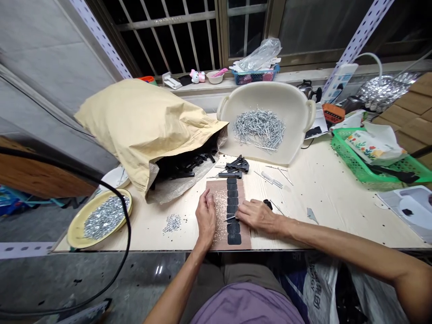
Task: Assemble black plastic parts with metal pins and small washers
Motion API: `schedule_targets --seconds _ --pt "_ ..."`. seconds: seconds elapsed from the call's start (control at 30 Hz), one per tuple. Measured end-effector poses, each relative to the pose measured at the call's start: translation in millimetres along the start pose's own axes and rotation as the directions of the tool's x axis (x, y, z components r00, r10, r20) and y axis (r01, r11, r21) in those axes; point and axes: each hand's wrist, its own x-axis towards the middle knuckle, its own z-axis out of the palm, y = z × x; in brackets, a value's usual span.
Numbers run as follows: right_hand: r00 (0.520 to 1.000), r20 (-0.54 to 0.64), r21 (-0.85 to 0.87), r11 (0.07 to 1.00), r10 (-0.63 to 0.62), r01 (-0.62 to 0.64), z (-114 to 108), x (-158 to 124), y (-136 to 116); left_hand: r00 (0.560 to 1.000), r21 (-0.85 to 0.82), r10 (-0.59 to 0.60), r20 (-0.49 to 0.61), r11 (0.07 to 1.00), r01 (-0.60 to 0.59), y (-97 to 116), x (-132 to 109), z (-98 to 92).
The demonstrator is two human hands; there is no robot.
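Right hand [254,216] pinches metal pin [230,218] at black pads [232,209] on brown mat [245,240]. Left hand [206,216] curled at mat's left side (cannot tell whether holding anything). Risk: loose pinch could drop pin.

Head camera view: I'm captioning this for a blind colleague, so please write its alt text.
A person's right hand holds a thin metal pin over a row of black pads on a brown mat, the left hand at the mat's left edge. Beyond are a paper sack of black parts and a pale basin of pins.
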Motion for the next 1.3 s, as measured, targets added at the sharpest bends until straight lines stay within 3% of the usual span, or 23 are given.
schedule_targets --seconds 0.07,0.17,0.3,0.37,0.47,0.57,0.7,0.8,0.9,0.97,1.1,1.3 --pt "0.992 -0.048 -0.007 0.993 0.118 -0.119 -9 -10 -2 1.0 -0.006 0.0 -0.003 1.0 0.0 -1 0 -0.2" --pt "0.914 -0.075 -0.044 0.915 0.398 -0.402 -29 -37 10 1.0 -0.012 0.007 0.007 1.0 -0.007 -1 0 -0.9" --pt "0.877 -0.028 -0.185 0.859 0.481 -0.477 -50 -79 23 0.999 -0.019 -0.006 0.031 1.0 0.006 3 -2 -2.0" --pt "0.873 -0.044 -0.255 0.839 0.486 -0.48 -56 -83 24 0.999 -0.034 -0.006 0.037 0.999 0.008 5 -3 -3.9" --pt "0.892 -0.076 -0.265 0.853 0.446 -0.449 -55 -56 26 1.0 -0.068 0.03 0.005 0.997 -0.029 6 -4 -12.6" --pt "0.913 -0.068 -0.184 0.895 0.402 -0.407 -39 0 32 0.996 -0.042 0.058 -0.067 0.997 -0.061 1 -2 -33.7" --pt "0.93 0.037 -0.118 0.926 0.365 -0.358 -1 73 47 0.992 0.123 0.076 -0.102 0.99 -0.064 -17 4 -80.7" --pt "0.936 0.114 -0.122 0.94 0.333 -0.319 26 103 55 0.988 0.283 0.109 -0.107 0.956 -0.074 -36 0 -119.6" --pt "0.955 0.135 -0.136 0.96 0.264 -0.247 44 114 61 0.988 0.398 0.146 -0.044 0.91 -0.117 -54 -10 -147.7" --pt "0.972 0.124 -0.15 0.972 0.2 -0.181 47 116 63 0.982 0.449 0.184 0.044 0.875 -0.184 -62 -17 -156.1" --pt "0.985 0.024 -0.164 0.973 0.171 -0.165 32 115 56 0.95 0.542 0.242 0.197 0.781 -0.311 -68 -23 -152.3" --pt "0.947 -0.078 -0.026 0.949 0.312 -0.314 -8 100 15 0.942 0.621 0.223 0.252 0.709 -0.334 -70 -4 -138.4"
